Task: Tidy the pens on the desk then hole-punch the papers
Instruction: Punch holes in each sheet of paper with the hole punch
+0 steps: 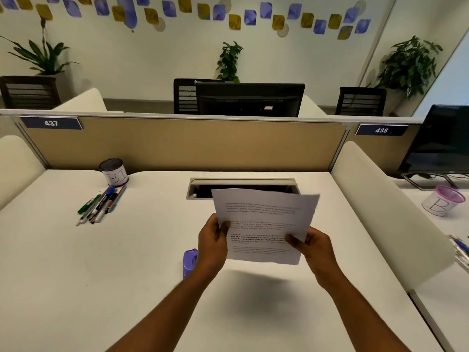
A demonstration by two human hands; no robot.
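Printed white papers (264, 224) hang above the middle of the white desk (76, 275), held from both sides. My left hand (212, 241) grips their left edge and my right hand (313, 246) grips the lower right corner. A purple hole punch (189, 262) lies on the desk just left of my left wrist, partly hidden by it. Several pens and markers (101, 205) lie in a loose bundle at the desk's far left. Behind them stands a dark mesh pen cup (113, 172) with a white label.
A cable slot (241, 182) opens in the desk behind the papers. A tan partition (185, 143) closes off the back, and white dividers (375, 199) stand at both sides. On the neighbouring desk to the right are a pink-rimmed cup (442, 200), a monitor (441, 141) and more pens (460, 247).
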